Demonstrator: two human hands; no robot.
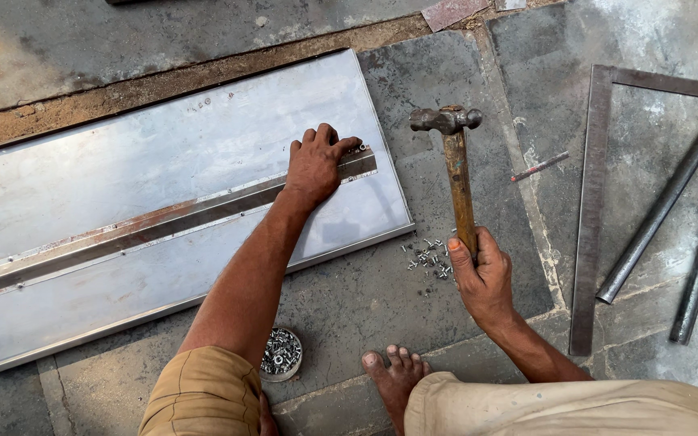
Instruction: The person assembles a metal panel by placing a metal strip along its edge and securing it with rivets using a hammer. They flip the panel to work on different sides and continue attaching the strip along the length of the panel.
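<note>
A wooden-handled hammer (456, 165) is gripped upright by the right hand (482, 274); the left hand (317, 165) is pressed, fingers curled, on a metal strip (163, 222) beside a round rivet tin (282, 354).

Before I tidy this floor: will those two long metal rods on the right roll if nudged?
Probably. The metal rods look round and smooth, lying loose on flat stone floor, so a sideways push should roll them. They seem stiff and fairly heavy. The steel square beside them might stop them.

- Grey stone floor (365, 307) carries everything.
- Metal sheet (123, 178) lies left.
- Loose rivets (428, 258) and a rivet tin (282, 354) sit near.
- Steel square (591, 218) and two rods (672, 194) lie right.
</note>
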